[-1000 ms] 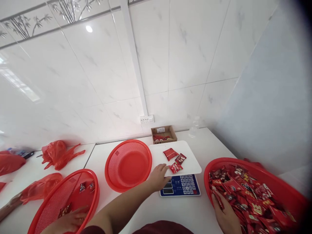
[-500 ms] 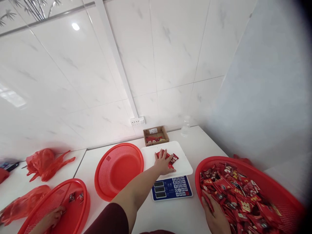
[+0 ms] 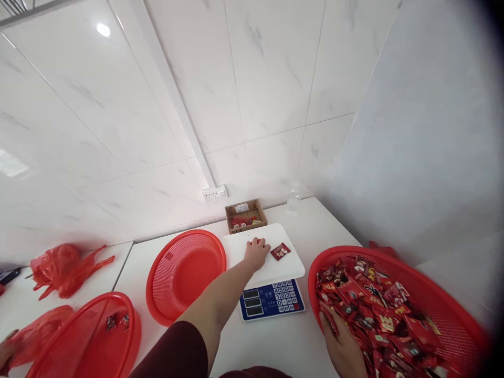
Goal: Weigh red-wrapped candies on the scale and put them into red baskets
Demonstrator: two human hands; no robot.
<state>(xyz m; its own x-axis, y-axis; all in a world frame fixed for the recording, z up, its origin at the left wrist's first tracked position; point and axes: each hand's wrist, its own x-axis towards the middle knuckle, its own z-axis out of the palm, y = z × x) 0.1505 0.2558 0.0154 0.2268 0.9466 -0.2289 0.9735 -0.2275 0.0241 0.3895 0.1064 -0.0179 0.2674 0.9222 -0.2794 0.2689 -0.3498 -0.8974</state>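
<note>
My left hand [image 3: 256,253] rests on the white pan [image 3: 236,262] of a digital scale [image 3: 272,300]. Its fingers are curled, with bits of red wrapper at the fingertips; most of what they hold is hidden. Just right of those fingers, one small red sachet [image 3: 281,251] lies flat on the pan. At the near left rim of a red basket [image 3: 459,310] heaped with red sachets [image 3: 380,310], my right hand [image 3: 342,344] is closed around a red packet [image 3: 329,318].
An empty-looking red basket [image 3: 185,273] stands left of the scale. Farther left, another red basket [image 3: 129,336] holds a few dark sachets [image 3: 117,321]. A co-worker's hand [image 3: 6,350] touches a red plastic bag [image 3: 39,333]. Behind the scale sit a small carton [image 3: 247,216] and a clear bottle [image 3: 293,200].
My left fingers, spread over several red sachets before, have drawn together, leaving one beside them. My right hand stays at the basket. A co-worker's hand has left the left basket.
</note>
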